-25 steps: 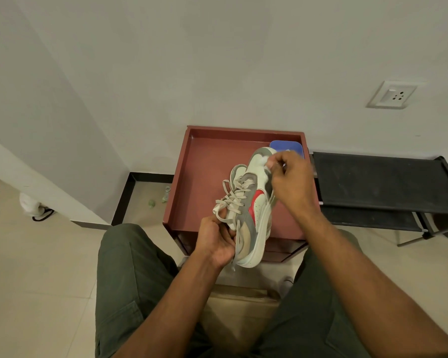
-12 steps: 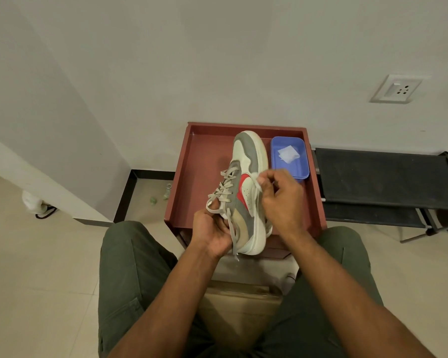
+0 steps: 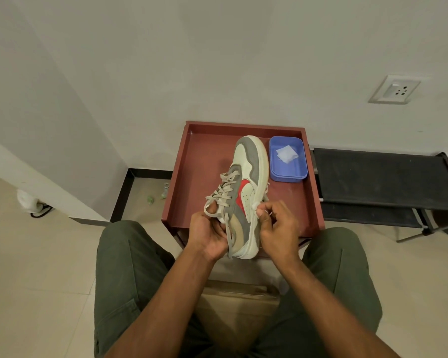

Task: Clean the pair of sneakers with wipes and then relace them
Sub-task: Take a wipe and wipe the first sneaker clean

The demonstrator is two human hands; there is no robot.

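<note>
Grey-white sneaker (image 3: 246,192) with red swoosh, held above red tray-top counter (image 3: 199,161), toe away. Left hand (image 3: 208,232) grip curled round heel and laces; right hand (image 3: 276,228) grip pinching wipe (image 3: 256,208) against midsole. Blue tub (image 3: 288,174) of wipes beside toe.

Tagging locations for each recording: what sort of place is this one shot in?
Probably a room in a home, a corner by a plain white wall. Signs: a wall socket, a tiled floor, and a low black shoe rack beside the red-brown tray-top stand where the sneaker is being cleaned.
</note>
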